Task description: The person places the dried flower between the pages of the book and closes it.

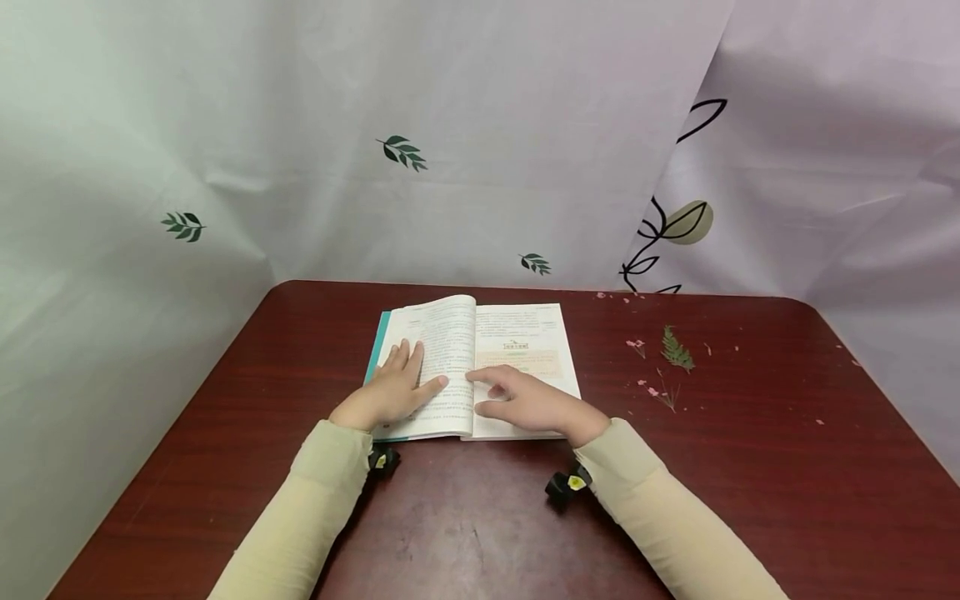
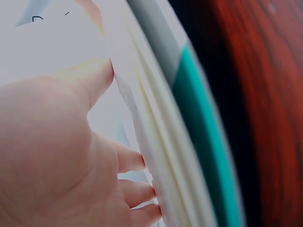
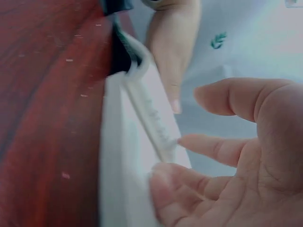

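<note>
An open book (image 1: 517, 321) with printed pages and a teal cover edge lies on the table. My left hand (image 1: 393, 392) rests on its left page with the fingers spread; in the left wrist view that hand (image 2: 57, 142) lies over the pages, beside the teal cover (image 2: 194, 109). Over the right page is my right hand (image 1: 536, 404), its index fingertip at the book's centre fold and its thumb apart. In the right wrist view nothing is held between the right hand's (image 3: 270, 142) thumb and fingers, and the lower fingers bend against the page.
A green fern-like leaf (image 1: 677, 348) and small pink flower sprigs (image 1: 663, 394) lie right of the book, with scattered petals around. The dark red table (image 1: 465, 533) meets a white leaf-patterned curtain (image 1: 465, 208) behind. Each wrist carries a black camera (image 1: 561, 488).
</note>
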`<state>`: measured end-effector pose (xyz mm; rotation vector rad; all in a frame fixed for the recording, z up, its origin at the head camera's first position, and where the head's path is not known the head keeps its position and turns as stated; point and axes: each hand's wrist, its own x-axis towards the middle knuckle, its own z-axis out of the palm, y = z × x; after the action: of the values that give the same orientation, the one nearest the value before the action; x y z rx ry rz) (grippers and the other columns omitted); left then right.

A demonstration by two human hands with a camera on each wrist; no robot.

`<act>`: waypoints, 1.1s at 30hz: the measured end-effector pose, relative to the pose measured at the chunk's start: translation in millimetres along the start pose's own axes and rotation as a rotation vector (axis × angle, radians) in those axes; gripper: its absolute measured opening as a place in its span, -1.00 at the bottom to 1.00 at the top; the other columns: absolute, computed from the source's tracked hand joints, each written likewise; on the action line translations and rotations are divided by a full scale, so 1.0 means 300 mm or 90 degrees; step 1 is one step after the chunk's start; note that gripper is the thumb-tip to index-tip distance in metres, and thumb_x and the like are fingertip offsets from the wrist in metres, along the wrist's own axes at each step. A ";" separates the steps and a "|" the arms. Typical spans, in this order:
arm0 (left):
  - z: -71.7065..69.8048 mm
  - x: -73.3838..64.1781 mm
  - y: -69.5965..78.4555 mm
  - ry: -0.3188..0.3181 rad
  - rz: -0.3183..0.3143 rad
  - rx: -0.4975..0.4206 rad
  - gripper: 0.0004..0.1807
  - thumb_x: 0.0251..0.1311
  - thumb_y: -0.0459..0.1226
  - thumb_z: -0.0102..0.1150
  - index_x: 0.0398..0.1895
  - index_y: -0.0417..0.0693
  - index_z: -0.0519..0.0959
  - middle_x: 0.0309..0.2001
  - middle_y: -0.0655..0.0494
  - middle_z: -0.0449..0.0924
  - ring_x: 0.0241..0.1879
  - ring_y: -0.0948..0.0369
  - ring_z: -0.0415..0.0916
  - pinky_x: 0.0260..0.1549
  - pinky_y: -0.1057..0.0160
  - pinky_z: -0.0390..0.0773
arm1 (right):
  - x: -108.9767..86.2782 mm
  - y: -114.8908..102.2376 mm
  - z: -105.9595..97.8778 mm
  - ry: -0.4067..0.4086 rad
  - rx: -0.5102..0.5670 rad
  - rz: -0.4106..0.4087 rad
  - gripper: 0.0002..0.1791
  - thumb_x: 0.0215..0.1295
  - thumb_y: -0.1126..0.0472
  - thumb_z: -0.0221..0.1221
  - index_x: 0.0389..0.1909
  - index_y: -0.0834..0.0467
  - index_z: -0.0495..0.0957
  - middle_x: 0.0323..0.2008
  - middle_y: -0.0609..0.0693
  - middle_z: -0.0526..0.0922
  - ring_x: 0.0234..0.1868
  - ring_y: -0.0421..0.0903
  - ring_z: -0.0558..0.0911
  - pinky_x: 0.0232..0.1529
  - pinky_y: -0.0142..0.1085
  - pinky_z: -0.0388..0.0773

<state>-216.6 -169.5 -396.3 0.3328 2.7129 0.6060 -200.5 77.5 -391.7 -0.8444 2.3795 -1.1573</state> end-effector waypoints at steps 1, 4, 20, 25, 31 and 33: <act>0.001 -0.001 -0.001 0.001 -0.001 -0.002 -0.04 0.53 0.19 -0.21 0.60 -0.35 -0.22 0.58 -0.41 -0.39 0.57 -0.25 -0.48 0.46 -0.29 -0.26 | -0.005 -0.001 -0.008 0.001 0.004 0.006 -0.43 0.46 0.18 0.17 0.42 0.27 0.38 0.37 0.23 0.41 0.15 0.11 0.56 0.16 -0.07 0.51; 0.005 -0.001 -0.002 0.007 0.003 -0.007 -0.03 0.52 0.20 -0.19 0.61 -0.34 -0.20 0.58 -0.40 -0.37 0.57 -0.24 -0.46 0.46 -0.29 -0.26 | -0.023 -0.003 -0.032 0.008 -0.006 0.013 -0.49 0.46 0.17 0.16 0.35 0.27 0.45 0.30 0.23 0.49 0.10 0.11 0.63 0.14 -0.05 0.54; 0.027 0.007 -0.008 -0.006 0.013 0.006 -0.04 0.53 0.23 -0.27 0.62 -0.26 -0.26 0.61 -0.29 -0.43 0.58 -0.19 -0.51 0.45 -0.31 -0.33 | -0.199 0.077 -0.200 0.167 -0.182 0.018 -0.58 0.40 0.27 0.19 0.23 0.30 0.54 0.10 0.27 0.57 -0.08 0.06 0.66 -0.08 -0.05 0.62; 0.034 0.001 -0.013 0.013 0.017 0.008 -0.04 0.52 0.24 -0.26 0.62 -0.26 -0.24 0.61 -0.28 -0.41 0.58 -0.19 -0.49 0.45 -0.31 -0.35 | -0.259 0.140 -0.300 0.293 -0.205 0.079 -0.62 0.42 0.28 0.16 0.18 0.33 0.55 0.05 0.30 0.58 -0.08 0.16 0.67 -0.11 0.06 0.62; 0.047 -0.005 -0.030 0.042 0.020 0.008 -0.05 0.53 0.22 -0.25 0.62 -0.27 -0.23 0.61 -0.27 -0.40 0.58 -0.19 -0.49 0.44 -0.33 -0.39 | -0.321 0.230 -0.402 0.427 -0.202 0.170 -0.67 0.46 0.21 0.09 0.11 0.31 0.58 -0.05 0.30 0.67 -0.06 0.23 0.65 -0.07 0.14 0.55; 0.050 -0.003 -0.035 0.051 0.022 0.008 -0.05 0.53 0.23 -0.26 0.62 -0.27 -0.22 0.61 -0.28 -0.39 0.58 -0.19 -0.48 0.43 -0.33 -0.40 | -0.339 0.261 -0.425 0.457 -0.207 0.203 -0.67 0.45 0.19 0.10 0.08 0.31 0.59 -0.09 0.32 0.68 -0.07 0.25 0.64 -0.05 0.15 0.50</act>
<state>-211.7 -173.5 -413.4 0.3659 2.7946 0.6238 -221.6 256.1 -371.6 -0.0940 3.1900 -1.0728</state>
